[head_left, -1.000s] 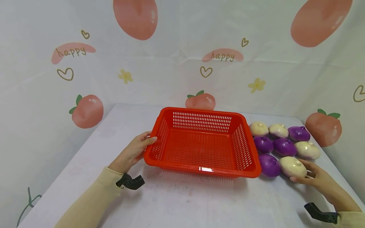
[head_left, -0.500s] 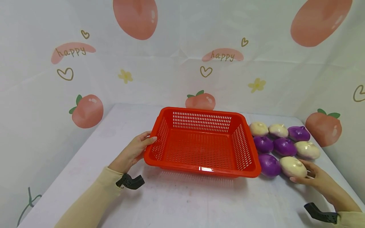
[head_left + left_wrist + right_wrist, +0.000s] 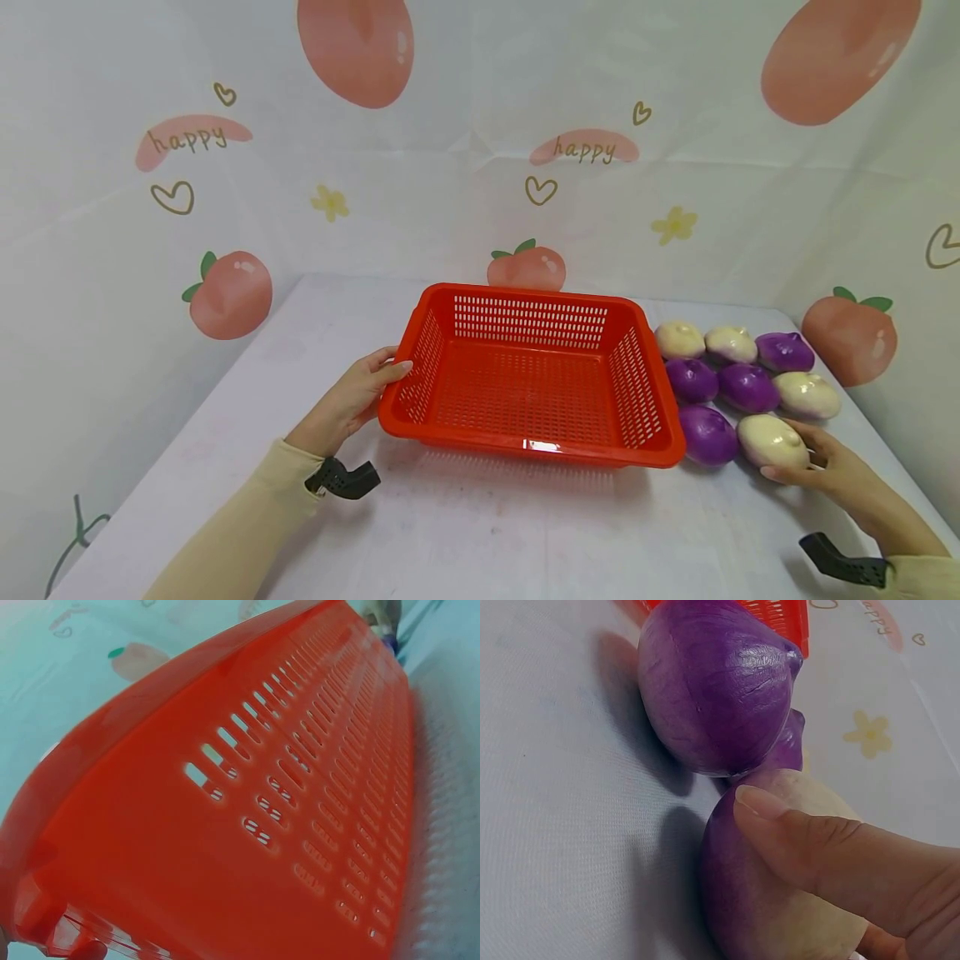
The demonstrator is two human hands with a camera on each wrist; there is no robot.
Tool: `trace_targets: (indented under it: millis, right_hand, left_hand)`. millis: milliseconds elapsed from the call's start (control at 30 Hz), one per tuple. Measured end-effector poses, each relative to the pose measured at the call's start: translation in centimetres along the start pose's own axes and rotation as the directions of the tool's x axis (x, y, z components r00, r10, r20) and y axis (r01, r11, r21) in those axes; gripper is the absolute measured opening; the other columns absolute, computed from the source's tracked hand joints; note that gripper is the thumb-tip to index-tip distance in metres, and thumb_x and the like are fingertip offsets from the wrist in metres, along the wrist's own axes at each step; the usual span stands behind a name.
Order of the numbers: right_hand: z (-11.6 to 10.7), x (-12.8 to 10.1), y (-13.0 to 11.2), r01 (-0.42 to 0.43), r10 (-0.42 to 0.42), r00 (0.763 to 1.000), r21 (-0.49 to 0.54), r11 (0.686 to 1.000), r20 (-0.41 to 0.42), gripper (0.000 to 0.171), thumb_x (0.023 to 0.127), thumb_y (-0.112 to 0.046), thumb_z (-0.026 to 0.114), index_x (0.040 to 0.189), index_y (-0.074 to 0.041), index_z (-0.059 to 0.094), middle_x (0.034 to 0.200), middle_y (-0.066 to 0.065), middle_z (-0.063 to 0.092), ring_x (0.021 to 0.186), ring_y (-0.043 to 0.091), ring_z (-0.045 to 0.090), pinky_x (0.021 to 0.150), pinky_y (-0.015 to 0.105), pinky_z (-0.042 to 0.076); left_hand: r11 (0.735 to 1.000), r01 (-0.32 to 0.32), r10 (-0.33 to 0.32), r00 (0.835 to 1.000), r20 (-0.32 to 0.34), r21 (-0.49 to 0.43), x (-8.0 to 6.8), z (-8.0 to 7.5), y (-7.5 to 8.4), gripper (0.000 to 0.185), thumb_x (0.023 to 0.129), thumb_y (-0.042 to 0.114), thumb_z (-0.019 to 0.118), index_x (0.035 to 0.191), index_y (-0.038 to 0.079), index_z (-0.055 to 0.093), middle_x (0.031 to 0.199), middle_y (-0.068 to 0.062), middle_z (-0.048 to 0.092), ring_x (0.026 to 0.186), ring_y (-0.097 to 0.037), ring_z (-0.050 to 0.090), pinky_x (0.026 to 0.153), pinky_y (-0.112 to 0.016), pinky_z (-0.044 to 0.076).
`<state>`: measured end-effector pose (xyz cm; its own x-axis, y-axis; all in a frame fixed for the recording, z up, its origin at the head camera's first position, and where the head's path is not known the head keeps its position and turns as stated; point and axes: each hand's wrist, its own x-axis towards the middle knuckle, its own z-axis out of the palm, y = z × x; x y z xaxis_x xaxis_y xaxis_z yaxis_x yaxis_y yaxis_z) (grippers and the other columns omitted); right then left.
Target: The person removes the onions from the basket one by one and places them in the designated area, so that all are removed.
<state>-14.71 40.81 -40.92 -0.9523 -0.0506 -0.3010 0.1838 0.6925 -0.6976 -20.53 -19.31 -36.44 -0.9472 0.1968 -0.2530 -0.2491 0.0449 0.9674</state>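
In the head view, my left hand grips the left rim of a red plastic basket, thumb over the edge and fingers underneath. The basket's inside is bare. At the right, my right hand holds a pale onion between thumb and fingers. The right wrist view shows the thumb pressed on this onion, white on top and purple below. Right beside it lies a purple onion. The left wrist view is filled by the basket's slotted outer wall.
Several more onions stand in rows right of the basket, among them a purple one and a white one. They rest on a white-covered table. A printed cloth backdrop rises behind.
The pale onion at my right hand has shifted very slightly to the right, away from the purple one. My left hand and the basket stay put.
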Motion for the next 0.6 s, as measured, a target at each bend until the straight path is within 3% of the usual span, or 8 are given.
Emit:
trace_targets:
  millis: [600]
  right_hand:
    - [0.07, 0.03, -0.13, 0.009, -0.009, 1.0, -0.003, 1.0, -0.001, 0.095, 0.093, -0.037, 0.062, 0.147, 0.014, 0.003, 0.143, 0.047, 0.01, 0.125, 0.063, 0.018, 0.094, 0.073, 0.026]
  left_hand:
    - [1.0, 0.008, -0.008, 1.0, -0.004, 0.011, 0.02, 0.01, -0.03, 0.058, 0.099, 0.028, 0.054, 0.148, 0.006, 0.031, 0.139, -0.021, 0.047, 0.102, -0.018, 0.063, 0.087, -0.036, 0.057]
